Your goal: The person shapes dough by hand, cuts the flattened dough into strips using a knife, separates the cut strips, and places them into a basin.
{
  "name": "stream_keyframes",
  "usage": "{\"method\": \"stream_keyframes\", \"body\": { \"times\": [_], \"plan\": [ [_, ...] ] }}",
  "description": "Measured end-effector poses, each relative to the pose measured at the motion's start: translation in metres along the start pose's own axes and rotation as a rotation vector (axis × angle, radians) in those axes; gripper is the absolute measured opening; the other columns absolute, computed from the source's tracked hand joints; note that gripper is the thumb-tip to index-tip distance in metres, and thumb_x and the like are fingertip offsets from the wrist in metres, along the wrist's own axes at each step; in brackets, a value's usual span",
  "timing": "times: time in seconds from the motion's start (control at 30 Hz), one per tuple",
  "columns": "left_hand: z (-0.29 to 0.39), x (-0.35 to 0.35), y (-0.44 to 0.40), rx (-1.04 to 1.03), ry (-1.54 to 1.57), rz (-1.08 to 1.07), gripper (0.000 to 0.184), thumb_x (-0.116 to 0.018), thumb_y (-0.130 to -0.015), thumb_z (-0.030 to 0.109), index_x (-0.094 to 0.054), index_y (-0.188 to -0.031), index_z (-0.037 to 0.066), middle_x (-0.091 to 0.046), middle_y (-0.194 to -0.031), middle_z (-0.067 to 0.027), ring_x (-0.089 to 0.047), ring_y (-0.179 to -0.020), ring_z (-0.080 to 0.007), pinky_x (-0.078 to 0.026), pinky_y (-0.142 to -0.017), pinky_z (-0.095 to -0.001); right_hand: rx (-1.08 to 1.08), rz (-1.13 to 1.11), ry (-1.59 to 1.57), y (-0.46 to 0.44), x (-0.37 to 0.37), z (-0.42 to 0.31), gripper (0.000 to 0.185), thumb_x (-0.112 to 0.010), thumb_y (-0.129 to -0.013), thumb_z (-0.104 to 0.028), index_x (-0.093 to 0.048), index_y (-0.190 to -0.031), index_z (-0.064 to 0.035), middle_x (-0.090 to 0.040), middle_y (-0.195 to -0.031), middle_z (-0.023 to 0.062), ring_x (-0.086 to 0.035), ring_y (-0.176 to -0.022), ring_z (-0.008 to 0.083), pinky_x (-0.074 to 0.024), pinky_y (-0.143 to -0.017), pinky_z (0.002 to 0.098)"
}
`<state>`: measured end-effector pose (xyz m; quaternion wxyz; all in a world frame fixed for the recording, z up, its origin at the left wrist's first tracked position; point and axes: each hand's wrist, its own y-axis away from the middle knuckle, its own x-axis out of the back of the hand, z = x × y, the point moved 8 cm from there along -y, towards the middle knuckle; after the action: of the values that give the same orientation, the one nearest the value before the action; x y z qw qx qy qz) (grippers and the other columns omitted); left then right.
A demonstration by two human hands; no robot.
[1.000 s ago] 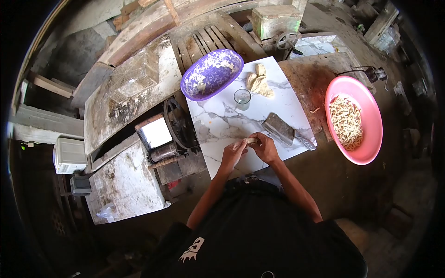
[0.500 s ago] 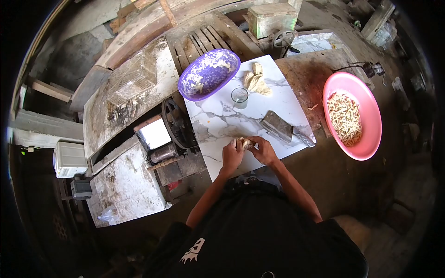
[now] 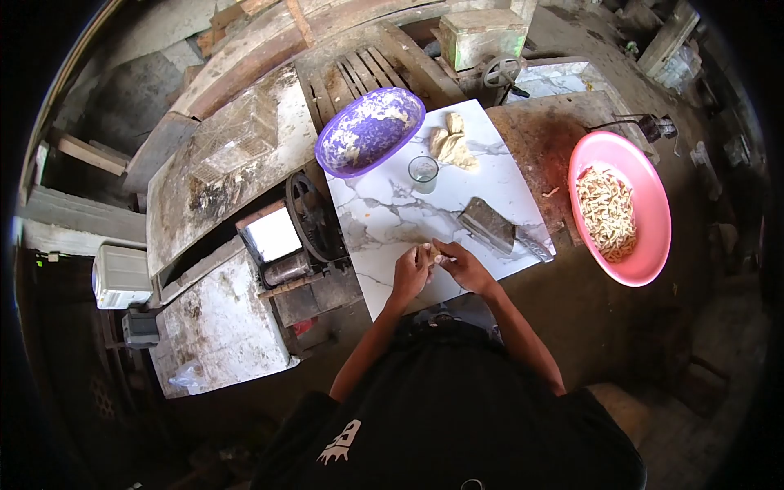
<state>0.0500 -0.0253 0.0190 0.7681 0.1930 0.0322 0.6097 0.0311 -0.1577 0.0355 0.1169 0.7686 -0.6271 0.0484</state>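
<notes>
Near the front edge of a white marbled board [image 3: 384,233], my left hand [image 3: 412,273] has its fingers closed round a small piece of pale dough [image 3: 432,256]. My right hand [image 3: 464,266] pinches at the same piece from the other side. Much of the piece is hidden by my fingers. Just beyond my right hand lies a cleaver [image 3: 487,222], its handle toward the board's right edge. A drinking glass [image 3: 423,171] stands farther up the board, with a lump of dough [image 3: 454,149] behind it.
A purple basin [image 3: 327,170] smeared with dough rests at the board's back left. To the right stands a pink basin [image 3: 651,212] holding many short dough strips [image 3: 606,214]. A hand-wheeled machine [image 3: 309,216] is close on the left, beside stained white tables [image 3: 224,322].
My right hand has shifted slightly, its fingers drawn a little off the dough piece. My left hand has turned slightly around it. The other things stay in place.
</notes>
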Motion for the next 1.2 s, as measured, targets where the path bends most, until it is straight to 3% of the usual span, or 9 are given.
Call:
{"method": "stream_keyframes", "body": {
  "times": [0.13, 0.27, 0.37, 0.53, 0.6, 0.67, 0.73, 0.97, 1.2],
  "plan": [
    [0.012, 0.004, 0.003, -0.189, -0.168, 0.061, 0.037, -0.049, -0.099, 0.032, -0.061, -0.082, 0.001, -0.061, -0.061, -0.0124, -0.061, -0.048, -0.0239, -0.048, -0.048, -0.0380, -0.177, -0.102, -0.437, 0.004, 0.002, 0.001, 0.037, -0.065, -0.092, -0.013, -0.057, -0.125, -0.0004, -0.064, -0.106, 0.0021, -0.055, -0.095, 0.0107, -0.0462, -0.079, 0.0292],
    [0.032, 0.000, 0.012, -0.411, -0.464, 0.129, 0.047, -0.042, -0.101, 0.036, -0.063, -0.079, -0.001, -0.064, -0.064, -0.0156, -0.063, -0.053, -0.0319, -0.049, -0.052, -0.0430, -0.189, -0.113, -0.395, 0.002, 0.001, -0.001, 0.032, -0.066, -0.091, -0.013, -0.059, -0.119, -0.0003, -0.064, -0.099, 0.0036, -0.057, -0.088, 0.0103, -0.0468, -0.076, 0.0289],
    [0.021, -0.002, 0.008, 0.056, -0.396, -0.048, 0.058, -0.035, -0.102, 0.044, -0.065, -0.080, -0.002, -0.066, -0.067, -0.0159, -0.066, -0.060, -0.0333, -0.052, -0.059, -0.0434, -0.217, 0.020, -0.055, -0.002, 0.004, 0.006, 0.025, -0.064, -0.086, -0.006, -0.060, -0.111, -0.0044, -0.067, -0.092, 0.0100, -0.063, -0.088, 0.0189, -0.0481, -0.079, 0.0317],
    [0.006, 0.011, 0.001, 0.061, -0.317, 0.184, 0.055, -0.038, -0.101, 0.045, -0.063, -0.115, -0.001, -0.070, -0.090, -0.0195, -0.070, -0.083, -0.0300, -0.053, -0.077, -0.0391, 0.048, 0.361, 0.589, -0.004, 0.033, -0.001, 0.031, -0.069, -0.075, -0.010, -0.063, -0.105, -0.0077, -0.065, -0.085, 0.0137, -0.061, -0.087, 0.0326, -0.0461, -0.078, 0.0435],
    [0.027, 0.011, 0.010, -0.244, -0.284, 0.234, 0.046, -0.045, -0.100, 0.039, -0.060, -0.119, 0.000, -0.070, -0.092, -0.0198, -0.070, -0.089, -0.0303, -0.053, -0.079, -0.0382, 0.157, 0.347, 0.737, 0.003, 0.033, -0.006, 0.030, -0.068, -0.076, -0.014, -0.064, -0.106, -0.0111, -0.066, -0.089, 0.0094, -0.060, -0.093, 0.0295, -0.0434, -0.081, 0.0443],
    [0.018, 0.003, 0.013, -0.095, -0.239, 0.110, 0.041, -0.053, -0.096, 0.026, -0.054, -0.129, 0.002, -0.067, -0.108, -0.0218, -0.064, -0.106, -0.0332, -0.050, -0.090, -0.0387, 0.356, 0.291, 0.850, 0.011, 0.025, -0.010, 0.028, -0.063, -0.079, -0.016, -0.065, -0.106, -0.0123, -0.065, -0.102, 0.0070, -0.057, -0.102, 0.0279, -0.0413, -0.084, 0.0452],
    [0.029, -0.026, 0.025, -0.464, -0.543, 0.044, 0.044, -0.051, -0.091, 0.014, -0.052, -0.131, -0.002, -0.058, -0.126, -0.0242, -0.057, -0.117, -0.0354, -0.046, -0.097, -0.0408, 0.386, 0.221, 0.899, 0.020, 0.017, -0.002, 0.032, -0.061, -0.082, -0.016, -0.063, -0.113, -0.0121, -0.061, -0.113, 0.0076, -0.054, -0.109, 0.0281, -0.0396, -0.090, 0.0468],
    [0.004, -0.065, 0.049, -0.351, -0.908, -0.097, 0.059, -0.046, -0.090, 0.022, -0.036, -0.144, -0.001, -0.039, -0.148, -0.0179, -0.035, -0.139, -0.0299, -0.023, -0.115, -0.0437, 0.310, -0.109, 1.098, 0.061, 0.005, 0.008, 0.059, -0.055, -0.086, -0.017, -0.039, -0.141, -0.0003, -0.041, -0.146, 0.0170, -0.034, -0.140, 0.0313, -0.0160, -0.117, 0.0502],
    [-0.008, -0.085, 0.053, -0.268, -1.254, -0.086, 0.076, -0.055, -0.083, 0.032, -0.030, -0.147, -0.001, -0.027, -0.155, -0.0163, -0.019, -0.146, -0.0275, -0.011, -0.119, -0.0444, 0.188, -0.329, 0.870, 0.040, -0.009, 0.016, 0.064, -0.047, -0.087, -0.014, -0.027, -0.141, 0.0127, -0.029, -0.148, 0.0312, -0.033, -0.139, 0.0365, -0.0176, -0.117, 0.0462]
  ]
}}
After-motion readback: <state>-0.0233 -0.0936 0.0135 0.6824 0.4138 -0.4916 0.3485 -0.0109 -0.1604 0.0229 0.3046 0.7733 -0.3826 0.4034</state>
